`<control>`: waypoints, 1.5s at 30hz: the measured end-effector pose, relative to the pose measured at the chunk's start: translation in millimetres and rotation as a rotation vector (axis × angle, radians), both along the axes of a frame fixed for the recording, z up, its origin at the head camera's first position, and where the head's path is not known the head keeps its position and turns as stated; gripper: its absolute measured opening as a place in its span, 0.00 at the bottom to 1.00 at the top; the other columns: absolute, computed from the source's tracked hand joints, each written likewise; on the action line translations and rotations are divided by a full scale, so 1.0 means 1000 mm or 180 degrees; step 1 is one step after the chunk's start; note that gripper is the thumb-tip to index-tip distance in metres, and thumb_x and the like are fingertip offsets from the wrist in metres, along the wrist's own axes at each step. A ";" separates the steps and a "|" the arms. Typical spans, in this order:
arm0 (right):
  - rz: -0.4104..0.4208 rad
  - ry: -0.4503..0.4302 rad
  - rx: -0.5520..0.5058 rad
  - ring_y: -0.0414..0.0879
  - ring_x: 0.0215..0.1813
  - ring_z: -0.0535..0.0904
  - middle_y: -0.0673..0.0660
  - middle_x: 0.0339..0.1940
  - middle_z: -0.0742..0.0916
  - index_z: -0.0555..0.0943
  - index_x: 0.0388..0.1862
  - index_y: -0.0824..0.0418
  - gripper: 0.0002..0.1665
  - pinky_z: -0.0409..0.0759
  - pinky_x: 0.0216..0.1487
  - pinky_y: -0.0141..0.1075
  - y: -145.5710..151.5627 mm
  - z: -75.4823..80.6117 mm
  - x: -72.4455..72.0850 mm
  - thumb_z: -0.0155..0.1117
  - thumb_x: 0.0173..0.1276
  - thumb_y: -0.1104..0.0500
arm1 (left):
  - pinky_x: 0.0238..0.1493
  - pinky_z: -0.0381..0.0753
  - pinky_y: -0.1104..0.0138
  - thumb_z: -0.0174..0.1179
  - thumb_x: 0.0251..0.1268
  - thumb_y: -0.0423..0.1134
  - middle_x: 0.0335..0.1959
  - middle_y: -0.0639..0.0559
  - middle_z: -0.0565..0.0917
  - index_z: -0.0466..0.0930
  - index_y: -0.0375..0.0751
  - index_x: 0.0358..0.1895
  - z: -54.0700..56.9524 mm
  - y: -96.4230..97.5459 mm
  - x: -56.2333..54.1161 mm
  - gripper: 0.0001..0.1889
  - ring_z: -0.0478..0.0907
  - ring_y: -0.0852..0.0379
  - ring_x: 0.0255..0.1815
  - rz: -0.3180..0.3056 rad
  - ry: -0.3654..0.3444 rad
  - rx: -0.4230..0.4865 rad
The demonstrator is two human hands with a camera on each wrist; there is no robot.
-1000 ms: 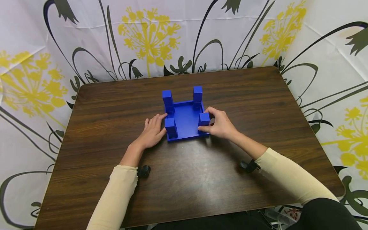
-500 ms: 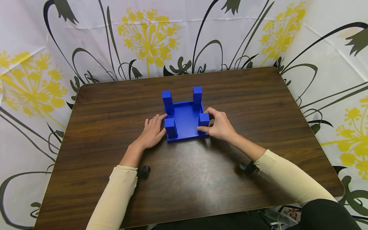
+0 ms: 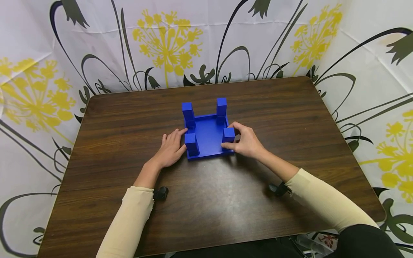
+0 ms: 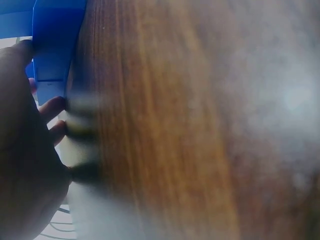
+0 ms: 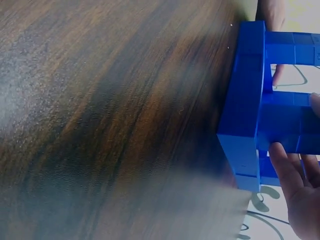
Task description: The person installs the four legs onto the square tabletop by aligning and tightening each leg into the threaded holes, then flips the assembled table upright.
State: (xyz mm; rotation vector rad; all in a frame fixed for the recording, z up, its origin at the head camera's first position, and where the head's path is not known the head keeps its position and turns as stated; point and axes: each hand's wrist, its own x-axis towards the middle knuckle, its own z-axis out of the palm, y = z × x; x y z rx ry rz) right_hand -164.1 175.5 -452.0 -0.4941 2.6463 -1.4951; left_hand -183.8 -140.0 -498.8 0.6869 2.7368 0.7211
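A blue square tray with a low rim (image 3: 208, 135) lies on the table, a blue post standing upright at each corner. My right hand (image 3: 247, 142) pinches the near right post (image 3: 228, 134) between thumb and fingers. In the right wrist view, this hand (image 5: 300, 202) is beside the post (image 5: 282, 122) above the tray's wall (image 5: 246, 85). At the tray's left side, my left hand (image 3: 169, 147) lies with fingers extended, touching the rim near the near left post (image 3: 191, 145). The left wrist view shows the hand (image 4: 25, 145) dark against the blue side (image 4: 56, 42).
The far left post (image 3: 188, 114) and far right post (image 3: 221, 107) rise at the tray's back corners. Brown wood-grain table (image 3: 284, 111) surrounds the tray. A white floral cloth (image 3: 200, 39) hangs behind the table's far edge and along its sides.
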 end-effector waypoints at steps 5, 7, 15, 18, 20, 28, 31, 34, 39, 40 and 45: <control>0.0125 -0.0070 -0.0103 0.52 0.45 0.83 0.56 0.41 0.84 0.78 0.45 0.62 0.27 0.83 0.43 0.44 0.002 0.000 -0.002 0.82 0.49 0.59 | 0.69 0.31 0.38 0.44 0.77 0.48 0.76 0.37 0.52 0.45 0.49 0.78 -0.001 -0.001 0.001 0.32 0.42 0.41 0.78 0.0008 0.0002 0.0025; 0.0235 -0.0136 -0.0153 0.53 0.47 0.82 0.57 0.43 0.84 0.78 0.47 0.62 0.28 0.83 0.43 0.44 0.005 0.001 -0.004 0.82 0.49 0.60 | 0.69 0.30 0.39 0.44 0.78 0.48 0.76 0.37 0.52 0.44 0.49 0.78 -0.002 -0.001 0.001 0.32 0.41 0.41 0.78 0.0019 -0.0001 0.0043; 0.0830 -0.0526 -0.0213 0.58 0.57 0.77 0.61 0.63 0.76 0.71 0.65 0.65 0.36 0.81 0.49 0.48 0.023 0.005 -0.014 0.67 0.56 0.76 | 0.70 0.30 0.40 0.43 0.79 0.51 0.77 0.40 0.51 0.42 0.45 0.79 -0.003 -0.001 0.001 0.34 0.41 0.42 0.78 0.0085 -0.0017 0.0117; 0.0661 -0.0496 -0.0201 0.58 0.55 0.78 0.65 0.61 0.78 0.72 0.63 0.70 0.32 0.79 0.52 0.49 0.025 0.002 -0.019 0.58 0.57 0.79 | 0.70 0.29 0.40 0.43 0.78 0.51 0.78 0.40 0.50 0.41 0.43 0.79 -0.003 -0.001 0.001 0.35 0.41 0.42 0.78 0.0109 -0.0043 0.0164; 0.0409 -0.0561 -0.0252 0.57 0.52 0.79 0.67 0.57 0.80 0.73 0.61 0.72 0.27 0.79 0.50 0.50 0.024 -0.001 -0.022 0.56 0.61 0.79 | 0.70 0.29 0.40 0.44 0.78 0.50 0.78 0.39 0.50 0.41 0.41 0.79 -0.002 0.000 0.001 0.36 0.41 0.41 0.78 0.0121 -0.0054 0.0205; -0.0197 -0.1041 -0.0239 0.54 0.46 0.80 0.68 0.49 0.81 0.72 0.64 0.74 0.23 0.82 0.38 0.42 0.013 -0.015 -0.033 0.53 0.69 0.72 | 0.70 0.35 0.39 0.46 0.77 0.47 0.74 0.37 0.59 0.51 0.37 0.77 0.002 0.005 0.002 0.33 0.49 0.41 0.76 0.0289 0.0091 0.0291; -0.0185 -0.1085 -0.0091 0.54 0.48 0.80 0.69 0.51 0.81 0.71 0.65 0.73 0.24 0.79 0.33 0.34 0.010 -0.020 -0.036 0.53 0.70 0.70 | 0.69 0.46 0.42 0.49 0.75 0.45 0.69 0.40 0.67 0.57 0.36 0.76 0.003 0.008 0.004 0.31 0.58 0.42 0.71 0.0460 0.0250 0.0326; -0.0183 -0.1167 -0.0035 0.53 0.46 0.79 0.69 0.52 0.81 0.71 0.66 0.73 0.25 0.77 0.30 0.31 0.008 -0.024 -0.039 0.52 0.71 0.69 | 0.58 0.60 0.47 0.51 0.74 0.45 0.62 0.42 0.72 0.63 0.37 0.73 0.003 0.012 0.004 0.29 0.65 0.43 0.62 0.0652 0.0390 0.0357; -0.0234 -0.1261 0.0072 0.50 0.37 0.79 0.68 0.53 0.82 0.72 0.67 0.71 0.26 0.77 0.30 0.32 0.007 -0.025 -0.042 0.51 0.70 0.68 | 0.49 0.68 0.52 0.52 0.74 0.47 0.53 0.42 0.75 0.66 0.35 0.71 0.004 0.019 0.002 0.28 0.70 0.47 0.49 0.0862 0.0347 0.0369; -0.0236 -0.1272 0.0090 0.49 0.36 0.79 0.68 0.54 0.82 0.72 0.67 0.70 0.26 0.77 0.30 0.32 0.007 -0.025 -0.043 0.51 0.70 0.68 | 0.48 0.70 0.53 0.52 0.74 0.47 0.52 0.43 0.75 0.66 0.35 0.71 0.005 0.021 0.001 0.29 0.71 0.47 0.48 0.0896 0.0307 0.0356; -0.0213 -0.1441 -0.0027 0.46 0.35 0.81 0.69 0.58 0.81 0.71 0.68 0.70 0.29 0.82 0.37 0.37 0.006 -0.027 -0.047 0.56 0.68 0.65 | 0.45 0.73 0.51 0.52 0.72 0.48 0.50 0.42 0.75 0.67 0.35 0.71 0.007 0.028 -0.004 0.29 0.74 0.47 0.47 0.1070 0.0141 0.0261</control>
